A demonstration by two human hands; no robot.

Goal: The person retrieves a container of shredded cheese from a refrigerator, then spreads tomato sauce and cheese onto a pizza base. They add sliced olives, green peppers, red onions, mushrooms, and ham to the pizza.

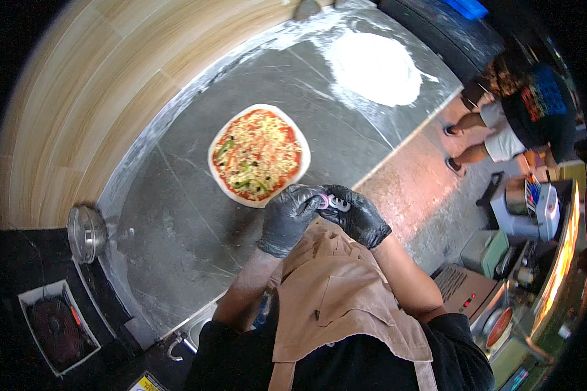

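In black gloves, both my hands meet at the near edge of the worktop, in front of my apron. My left hand (288, 220) pinches a purple-rimmed onion ring (323, 201). My right hand (359, 220) is closed on pale onion rings (338, 204), right beside that one; the fingers partly hide them. Just beyond the left hand lies an unbaked pizza (257, 156). Red sauce and shredded cheese cover it, with green strips and dark olive pieces mostly on its left and near parts. A rim of bare dough runs around it.
Flour (375, 68) lies thick on the far right of the grey stone worktop (176, 215). Glass bowls (87, 233) stand at the left edge. A sink tap (175, 347) is lower left. Another person (535, 111) stands on the floor to the right, near equipment (525, 205).
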